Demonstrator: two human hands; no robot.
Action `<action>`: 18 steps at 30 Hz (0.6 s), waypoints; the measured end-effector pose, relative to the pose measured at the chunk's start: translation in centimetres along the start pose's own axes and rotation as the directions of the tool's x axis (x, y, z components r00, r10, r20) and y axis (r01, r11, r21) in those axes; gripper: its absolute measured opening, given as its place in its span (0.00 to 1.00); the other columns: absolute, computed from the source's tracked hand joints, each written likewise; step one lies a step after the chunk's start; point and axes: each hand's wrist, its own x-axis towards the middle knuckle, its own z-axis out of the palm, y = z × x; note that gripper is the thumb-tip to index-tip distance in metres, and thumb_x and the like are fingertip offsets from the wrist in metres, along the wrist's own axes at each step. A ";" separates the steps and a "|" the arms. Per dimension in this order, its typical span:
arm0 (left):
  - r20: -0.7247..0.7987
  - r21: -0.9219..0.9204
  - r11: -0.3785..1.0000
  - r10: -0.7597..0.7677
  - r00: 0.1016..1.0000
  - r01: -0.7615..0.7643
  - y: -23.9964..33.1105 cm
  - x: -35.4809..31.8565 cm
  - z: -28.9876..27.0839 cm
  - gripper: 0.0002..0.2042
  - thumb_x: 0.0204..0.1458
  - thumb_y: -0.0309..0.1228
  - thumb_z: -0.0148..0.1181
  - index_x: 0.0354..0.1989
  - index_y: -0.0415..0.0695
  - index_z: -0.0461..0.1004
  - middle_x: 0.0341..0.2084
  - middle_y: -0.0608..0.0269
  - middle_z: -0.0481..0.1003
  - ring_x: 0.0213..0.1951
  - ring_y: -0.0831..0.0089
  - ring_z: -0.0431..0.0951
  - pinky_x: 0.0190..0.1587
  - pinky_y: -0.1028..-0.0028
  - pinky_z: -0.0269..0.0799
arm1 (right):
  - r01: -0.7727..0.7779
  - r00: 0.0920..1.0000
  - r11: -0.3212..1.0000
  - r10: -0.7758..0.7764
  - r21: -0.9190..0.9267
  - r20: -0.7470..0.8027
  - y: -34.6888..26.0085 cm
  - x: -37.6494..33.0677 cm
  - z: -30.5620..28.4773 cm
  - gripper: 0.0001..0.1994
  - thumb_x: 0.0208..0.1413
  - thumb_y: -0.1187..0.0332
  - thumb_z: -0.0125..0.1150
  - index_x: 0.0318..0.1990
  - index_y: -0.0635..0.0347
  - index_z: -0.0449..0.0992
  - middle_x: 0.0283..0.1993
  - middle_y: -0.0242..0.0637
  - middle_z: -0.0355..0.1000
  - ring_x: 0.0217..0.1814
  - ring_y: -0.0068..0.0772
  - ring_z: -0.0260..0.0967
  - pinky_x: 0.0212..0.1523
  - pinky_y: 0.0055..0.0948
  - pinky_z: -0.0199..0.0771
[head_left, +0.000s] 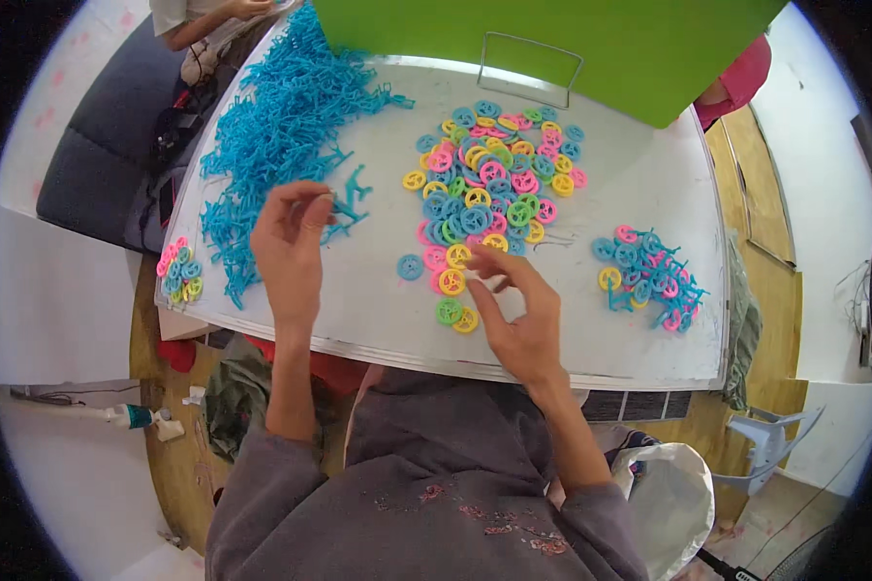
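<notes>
My left hand is closed, thumb against fingers, at the near right edge of a big heap of blue branched plastic pieces. A blue branched plastic piece sticks out from its fingertips. My right hand has its thumb and fingers apart, with nothing plainly held between them. Its index fingertip is at a yellow spoked wheel, on the near end of a pile of pink, blue, green and yellow plastic wheels. Another yellow wheel and a green wheel lie close by.
A mixed pile of wheels and blue pieces lies at the right of the white table. A small wheel cluster sits at the left corner. A green panel with a wire frame stands at the back. Two other people are partly visible beyond.
</notes>
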 end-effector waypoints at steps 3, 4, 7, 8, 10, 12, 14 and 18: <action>0.059 -0.193 0.977 -0.083 0.995 0.093 0.4 -1.2 1.5 0.06 0.55 0.26 0.59 0.39 0.38 0.73 0.34 0.64 0.74 0.32 0.78 0.73 0.37 0.78 0.71 | 0.009 0.999 0.996 -0.013 0.086 0.048 -1.0 1.2 1.3 0.25 0.49 0.78 0.65 0.57 0.60 0.69 0.47 0.40 0.74 0.44 0.30 0.72 0.42 0.27 0.72; 0.091 -0.239 0.958 -0.141 0.986 0.159 0.5 -1.7 2.0 0.06 0.55 0.26 0.59 0.38 0.38 0.73 0.34 0.64 0.74 0.31 0.78 0.73 0.36 0.78 0.71 | 0.031 0.997 0.999 -0.033 0.026 0.074 -1.0 1.5 1.5 0.28 0.48 0.77 0.66 0.59 0.59 0.67 0.50 0.41 0.72 0.45 0.31 0.72 0.45 0.29 0.73; 0.215 -0.372 0.881 -0.223 0.951 0.291 0.3 -3.5 3.3 0.07 0.56 0.27 0.58 0.40 0.38 0.73 0.34 0.64 0.74 0.32 0.79 0.73 0.36 0.78 0.72 | 0.116 0.992 0.993 -0.115 -0.024 0.059 -1.4 2.3 1.5 0.25 0.47 0.78 0.67 0.56 0.60 0.70 0.52 0.42 0.71 0.47 0.32 0.72 0.45 0.31 0.74; 0.279 -0.400 0.835 -0.281 0.918 0.377 0.1 -4.1 3.5 0.07 0.58 0.29 0.57 0.40 0.38 0.72 0.33 0.65 0.73 0.32 0.79 0.74 0.36 0.78 0.71 | 0.117 0.992 0.993 -0.115 -0.027 0.061 -1.2 2.3 1.4 0.25 0.47 0.78 0.67 0.56 0.60 0.70 0.52 0.42 0.71 0.47 0.32 0.72 0.45 0.31 0.74; 0.313 -0.423 0.781 -0.348 0.883 0.458 0.6 -4.9 4.1 0.07 0.58 0.29 0.57 0.39 0.39 0.72 0.33 0.65 0.73 0.32 0.79 0.74 0.36 0.78 0.71 | 0.270 0.961 0.955 -0.260 -0.126 0.090 -0.5 2.3 1.0 0.21 0.45 0.78 0.67 0.50 0.61 0.74 0.50 0.41 0.72 0.48 0.34 0.72 0.44 0.32 0.74; 0.365 -0.413 0.738 -0.403 0.839 0.534 0.4 -5.4 4.4 0.07 0.58 0.30 0.57 0.38 0.39 0.71 0.31 0.66 0.74 0.31 0.80 0.74 0.35 0.80 0.70 | 0.316 0.948 0.933 -0.306 -0.174 0.085 -0.3 2.2 0.4 0.18 0.45 0.78 0.68 0.47 0.61 0.75 0.48 0.40 0.73 0.47 0.34 0.72 0.44 0.31 0.74; 0.413 -0.392 0.730 -0.404 0.816 0.560 -0.4 -6.2 4.7 0.07 0.58 0.30 0.57 0.38 0.39 0.71 0.31 0.66 0.74 0.31 0.80 0.74 0.35 0.80 0.69 | 0.357 0.934 0.907 -0.347 -0.222 0.085 -0.4 1.8 0.4 0.16 0.44 0.78 0.68 0.44 0.62 0.77 0.46 0.40 0.74 0.46 0.34 0.72 0.44 0.30 0.73; 0.428 -0.195 0.874 -0.333 0.840 0.445 -0.8 -6.7 5.3 0.08 0.58 0.30 0.57 0.41 0.38 0.72 0.30 0.67 0.75 0.31 0.80 0.74 0.33 0.80 0.67 | -0.020 1.000 0.999 0.020 -0.042 0.007 0.3 0.6 0.3 0.14 0.45 0.78 0.68 0.42 0.62 0.77 0.38 0.37 0.76 0.39 0.28 0.72 0.42 0.25 0.71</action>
